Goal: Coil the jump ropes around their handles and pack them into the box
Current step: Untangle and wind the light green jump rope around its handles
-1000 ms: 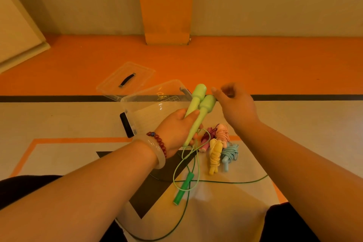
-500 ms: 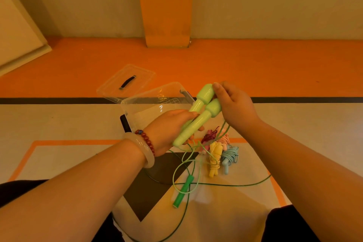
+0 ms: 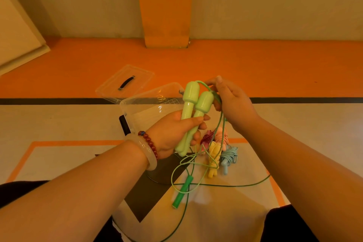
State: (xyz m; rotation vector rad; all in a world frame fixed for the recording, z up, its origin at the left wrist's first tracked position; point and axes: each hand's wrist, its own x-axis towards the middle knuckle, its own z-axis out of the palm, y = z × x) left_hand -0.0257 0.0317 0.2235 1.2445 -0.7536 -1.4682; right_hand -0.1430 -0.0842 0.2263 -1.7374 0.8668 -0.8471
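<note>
My left hand (image 3: 174, 133) grips two light green jump-rope handles (image 3: 194, 108) side by side, tops pointing up. My right hand (image 3: 233, 104) pinches the light green cord (image 3: 204, 84) where it arcs over the handle tops; more cord hangs down in loops (image 3: 182, 165) to the floor. The clear plastic box (image 3: 141, 104) stands open just behind my left hand. On the floor lie coiled ropes: a dark pink one (image 3: 207, 139), a light pink one (image 3: 222, 135), a yellow one (image 3: 213, 159) and a blue one (image 3: 228, 158).
A dark green rope with its handle (image 3: 182, 192) lies uncoiled on the floor, its cord (image 3: 235, 185) running right. The clear lid (image 3: 125, 82) with a black handle lies behind the box. An orange pillar (image 3: 165, 15) and the wall stand beyond.
My right hand took hold of the cord at the handle tops and drew it up over them. My left hand tilted the handles more upright.
</note>
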